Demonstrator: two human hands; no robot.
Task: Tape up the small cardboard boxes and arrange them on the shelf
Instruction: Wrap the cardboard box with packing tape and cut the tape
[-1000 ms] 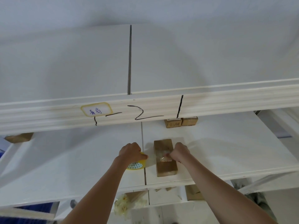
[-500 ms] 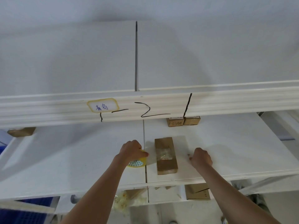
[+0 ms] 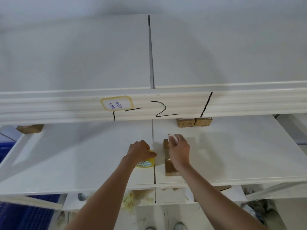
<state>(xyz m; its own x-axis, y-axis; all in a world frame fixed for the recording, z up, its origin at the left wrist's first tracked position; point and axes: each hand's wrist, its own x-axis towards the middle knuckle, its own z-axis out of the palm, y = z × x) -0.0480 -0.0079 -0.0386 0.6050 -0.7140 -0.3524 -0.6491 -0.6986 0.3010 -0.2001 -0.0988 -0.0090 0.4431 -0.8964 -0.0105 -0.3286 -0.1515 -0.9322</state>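
A small brown cardboard box (image 3: 169, 170) lies lengthwise on the white shelf board (image 3: 240, 155), near its front edge. My right hand (image 3: 179, 151) is over the box and covers most of its top; the fingers pinch a pale strip, apparently tape (image 3: 172, 138), above the box's far end. My left hand (image 3: 139, 151) rests just left of the box, closed on a yellow roll of tape (image 3: 147, 162) that stands on the shelf. Two taped small boxes (image 3: 194, 122) sit side by side at the back of the shelf.
The upper shelf's front beam (image 3: 249, 105) with a yellow-edged label (image 3: 116, 103) and black marks crosses above my hands. Another brown box (image 3: 29, 128) sits at the back left. More boxes (image 3: 222, 188) and plastic wrap (image 3: 131, 201) lie on the lower shelf. A blue crate (image 3: 25, 213) stands bottom left.
My right hand drew away to the right of the box half a second ago, then came back over it holding a pale strip. My left hand stayed on the tape roll.
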